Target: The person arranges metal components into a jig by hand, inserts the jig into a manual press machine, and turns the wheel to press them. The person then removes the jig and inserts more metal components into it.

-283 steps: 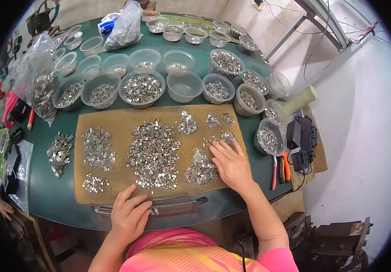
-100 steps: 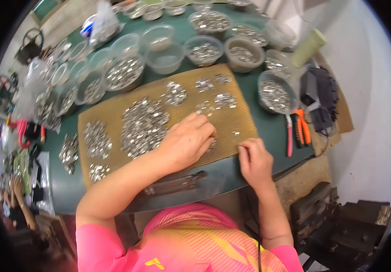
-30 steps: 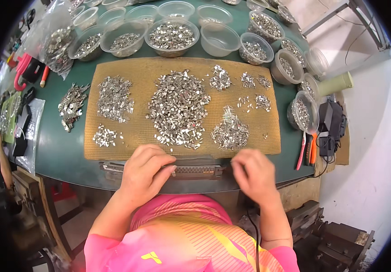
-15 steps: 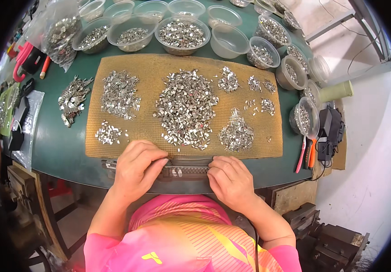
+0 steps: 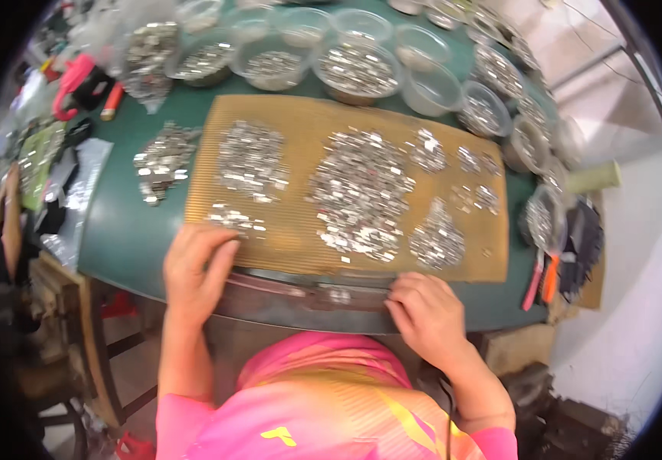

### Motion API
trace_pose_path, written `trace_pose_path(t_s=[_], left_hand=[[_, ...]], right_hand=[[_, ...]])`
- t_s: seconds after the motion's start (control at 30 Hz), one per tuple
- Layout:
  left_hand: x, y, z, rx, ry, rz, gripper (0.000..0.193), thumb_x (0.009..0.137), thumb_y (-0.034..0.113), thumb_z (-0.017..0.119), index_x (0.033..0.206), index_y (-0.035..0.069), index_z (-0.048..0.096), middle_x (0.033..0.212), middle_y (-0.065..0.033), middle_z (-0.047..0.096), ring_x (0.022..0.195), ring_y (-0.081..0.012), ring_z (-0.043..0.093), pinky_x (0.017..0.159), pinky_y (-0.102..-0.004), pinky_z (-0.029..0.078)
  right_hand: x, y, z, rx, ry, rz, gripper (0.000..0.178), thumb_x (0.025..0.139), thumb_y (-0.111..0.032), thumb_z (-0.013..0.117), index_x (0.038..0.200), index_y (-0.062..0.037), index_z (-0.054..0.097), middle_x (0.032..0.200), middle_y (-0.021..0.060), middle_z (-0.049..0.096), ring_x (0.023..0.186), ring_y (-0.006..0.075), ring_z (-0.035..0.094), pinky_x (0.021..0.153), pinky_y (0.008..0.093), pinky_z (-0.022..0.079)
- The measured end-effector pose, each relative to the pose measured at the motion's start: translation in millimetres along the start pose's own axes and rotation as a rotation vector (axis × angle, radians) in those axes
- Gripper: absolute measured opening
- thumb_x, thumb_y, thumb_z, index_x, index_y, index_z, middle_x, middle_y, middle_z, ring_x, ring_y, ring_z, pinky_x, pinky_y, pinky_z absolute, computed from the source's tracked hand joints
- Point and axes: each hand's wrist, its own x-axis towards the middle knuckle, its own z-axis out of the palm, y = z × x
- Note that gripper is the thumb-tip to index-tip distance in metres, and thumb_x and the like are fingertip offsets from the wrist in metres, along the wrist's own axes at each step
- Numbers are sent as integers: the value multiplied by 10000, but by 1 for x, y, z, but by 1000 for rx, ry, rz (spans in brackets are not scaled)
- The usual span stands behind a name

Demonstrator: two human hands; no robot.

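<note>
A long dark bar (image 5: 365, 297) lies along the table's front edge, with a few small shiny metal pieces (image 5: 338, 295) at its middle. My right hand (image 5: 429, 314) is closed on the bar's right part, fingers curled over it. My left hand (image 5: 197, 264) is off the bar, at the front left corner of the ribbed tan mat (image 5: 292, 238). Its thumb and fingers are drawn together beside a small heap of bright metal pieces (image 5: 235, 220); anything between them is too small and blurred to name. A large heap of metal pieces (image 5: 361, 192) covers the mat's middle.
Other metal heaps lie on the mat, such as one at upper left (image 5: 250, 161), and one on the green table (image 5: 164, 162). Clear plastic bowls (image 5: 358, 73) line the back and right. Orange-handled (image 5: 551, 277) and pink-handled tools lie at right. Another person's arm (image 5: 12, 222) shows far left.
My left hand has left the bar and moved to the small heap at the mat's front left. My right hand stays at the bar. The whole view has shifted and blurred.
</note>
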Motion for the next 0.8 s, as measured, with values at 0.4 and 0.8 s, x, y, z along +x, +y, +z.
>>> trace_pose_path(t_s=[0.4, 0.8], left_hand=[[-11, -10, 3, 132, -65, 118, 154, 847, 64, 767, 999, 79, 739, 843, -63, 619, 801, -271, 619, 695, -390, 521], [-7, -26, 1, -1, -51, 20, 157, 871, 52, 737, 1025, 80, 724, 876, -72, 631, 813, -282, 655, 704, -393, 534]], right_hand=[[85, -33, 13, 176, -79, -173, 143, 873, -50, 735, 1010, -75, 699, 968, 75, 724, 828, 283, 713, 690, 370, 573], [138, -49, 82, 21, -207, -295, 61, 921, -114, 661, 928, -81, 609, 845, 82, 589, 755, 281, 694, 611, 411, 560]])
